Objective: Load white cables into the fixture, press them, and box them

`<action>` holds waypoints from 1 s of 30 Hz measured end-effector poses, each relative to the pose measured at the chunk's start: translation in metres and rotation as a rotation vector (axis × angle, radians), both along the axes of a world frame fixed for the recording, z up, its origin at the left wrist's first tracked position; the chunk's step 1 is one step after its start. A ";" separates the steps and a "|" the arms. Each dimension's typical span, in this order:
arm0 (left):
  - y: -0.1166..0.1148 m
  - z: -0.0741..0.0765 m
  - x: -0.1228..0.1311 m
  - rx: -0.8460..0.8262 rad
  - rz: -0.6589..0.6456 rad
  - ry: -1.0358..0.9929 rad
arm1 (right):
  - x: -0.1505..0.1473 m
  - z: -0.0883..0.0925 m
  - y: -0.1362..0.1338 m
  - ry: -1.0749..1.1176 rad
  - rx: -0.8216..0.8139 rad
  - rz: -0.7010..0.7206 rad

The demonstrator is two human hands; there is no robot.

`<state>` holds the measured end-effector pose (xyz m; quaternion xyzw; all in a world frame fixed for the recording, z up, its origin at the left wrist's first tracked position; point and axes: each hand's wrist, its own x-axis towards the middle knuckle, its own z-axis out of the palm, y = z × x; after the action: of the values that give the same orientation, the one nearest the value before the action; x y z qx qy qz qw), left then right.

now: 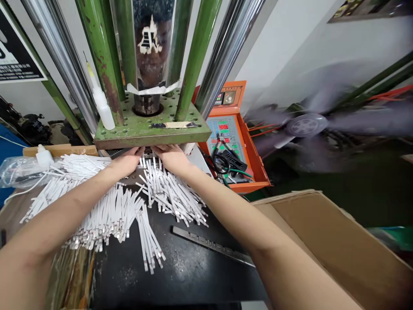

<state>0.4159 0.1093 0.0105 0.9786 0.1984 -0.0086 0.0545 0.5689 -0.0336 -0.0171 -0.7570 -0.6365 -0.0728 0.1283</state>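
Nearest the camera, the person's bare left forearm [58,219] and bare right forearm [245,224] rise from the bottom corners toward the middle of the view. At nine o'clock from the hands, a crumpled clear plastic bag [21,172] lies beside a small white plastic bottle [44,157], with a flat tan wooden strip [61,150] just behind them. A slim white plastic squeeze bottle with a yellow tip [103,107] stands upright at eleven o'clock on a thick, chipped green steel press plate [151,133], which is carried on polished chrome columns [222,51] and rust-marked green posts [103,56]. The open left hand [127,161] and open right hand [172,158] lie flat, palms down, side by side, with their fingers reaching under the front edge of the plate; neither shows anything gripped. Loose heaps of narrow white strips with metal-banded ends [109,215] fan out at six o'clock across a black work table [135,275], around and below both hands, and a slotted steel bar [213,245] lies on the table at five o'clock. At three o'clock sits an orange control box with red digital readouts [232,142], and a brown cardboard box [332,245] fills the lower right, below a blurred, spinning grey fan [306,125].
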 end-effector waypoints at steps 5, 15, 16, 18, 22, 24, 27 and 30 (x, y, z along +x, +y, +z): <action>-0.001 0.003 0.001 0.024 -0.038 0.071 | -0.004 0.008 0.004 0.041 -0.033 -0.071; -0.107 0.054 -0.157 -0.535 -0.049 0.219 | -0.105 0.040 -0.191 0.753 -0.299 0.494; -0.126 0.051 -0.194 -0.706 -0.090 0.354 | -0.118 0.027 -0.227 0.863 -0.470 0.626; -0.155 0.028 -0.258 -0.846 -0.078 0.540 | -0.136 -0.011 -0.282 0.965 -0.707 0.473; -0.176 -0.058 -0.314 -0.767 0.501 0.394 | -0.145 -0.099 -0.317 0.822 -0.313 -0.278; -0.175 -0.095 -0.315 -0.777 0.640 0.303 | -0.142 -0.126 -0.314 0.747 -0.108 -0.375; -0.171 -0.121 -0.311 -0.788 0.645 0.280 | -0.135 -0.138 -0.310 0.681 0.021 -0.360; -0.169 -0.125 -0.313 -0.779 0.637 0.281 | -0.128 -0.133 -0.312 0.632 0.009 -0.306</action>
<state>0.1029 -0.0597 -0.1144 0.7662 0.4739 -0.1960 0.3872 0.4409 -0.3456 -0.1497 -0.8283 -0.4441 0.1437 0.3099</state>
